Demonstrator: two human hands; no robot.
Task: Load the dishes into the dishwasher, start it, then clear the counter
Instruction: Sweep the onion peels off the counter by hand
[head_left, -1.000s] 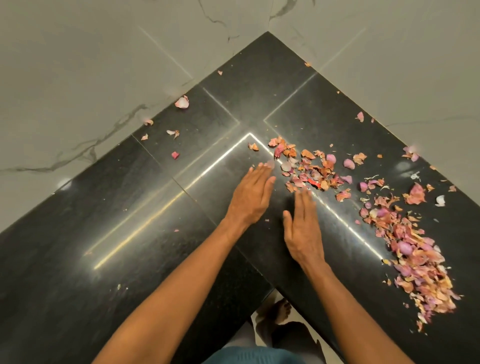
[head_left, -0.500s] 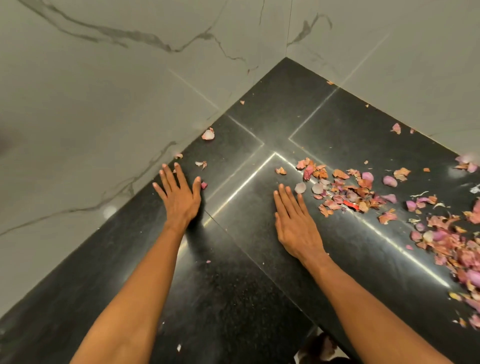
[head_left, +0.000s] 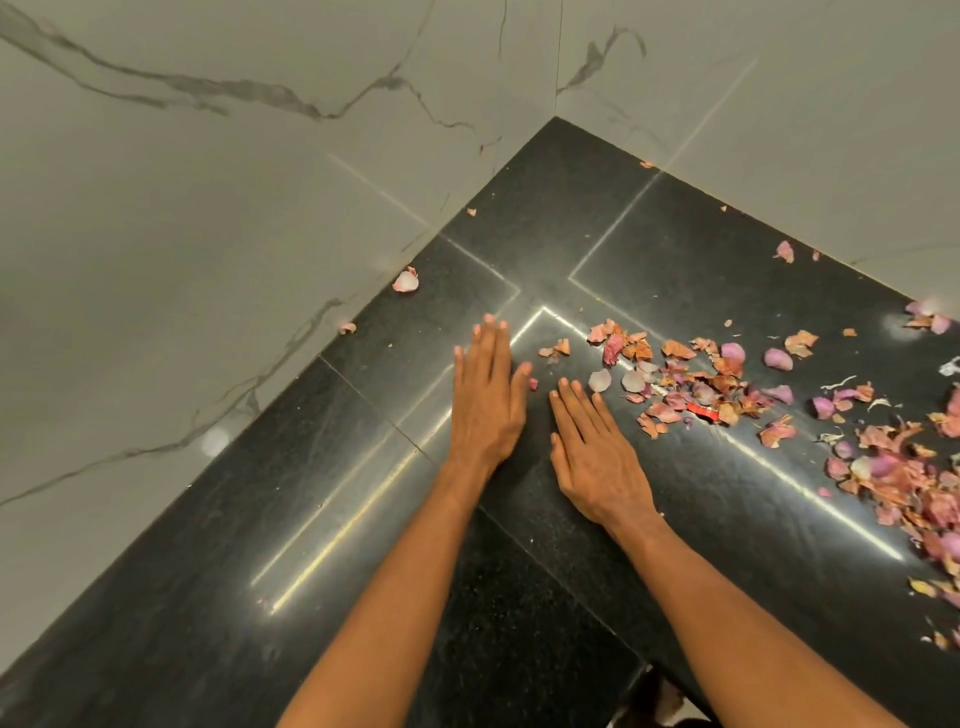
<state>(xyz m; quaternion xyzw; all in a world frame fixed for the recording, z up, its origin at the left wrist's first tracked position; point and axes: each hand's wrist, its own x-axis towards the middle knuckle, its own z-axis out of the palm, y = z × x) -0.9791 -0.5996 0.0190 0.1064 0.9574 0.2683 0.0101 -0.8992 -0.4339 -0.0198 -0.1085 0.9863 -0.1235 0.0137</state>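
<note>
A black stone counter (head_left: 322, 519) fills an L-shaped corner. Pink and orange onion peels (head_left: 691, 384) lie scattered in a heap at the middle right, and a larger heap of peels (head_left: 904, 483) lies further right. My left hand (head_left: 485, 400) lies flat on the counter with straight fingers, just left of the first heap. My right hand (head_left: 592, 452) lies flat beside it, fingertips close to a pale peel (head_left: 600, 380). A tiny pink scrap (head_left: 533, 384) sits between the two hands. Neither hand holds anything.
Grey marble walls (head_left: 208, 208) meet at the corner behind the counter. Single peels lie near the left wall: a pale peel (head_left: 405, 281) and a small peel (head_left: 347, 328). A small red scrap (head_left: 701, 411) lies in the heap. The counter's front edge (head_left: 644, 670) is below.
My left hand has slid from the left wall side rightward, next to my right hand. The peels it was beside now lie closer to the heap. The camera shifted slightly.
</note>
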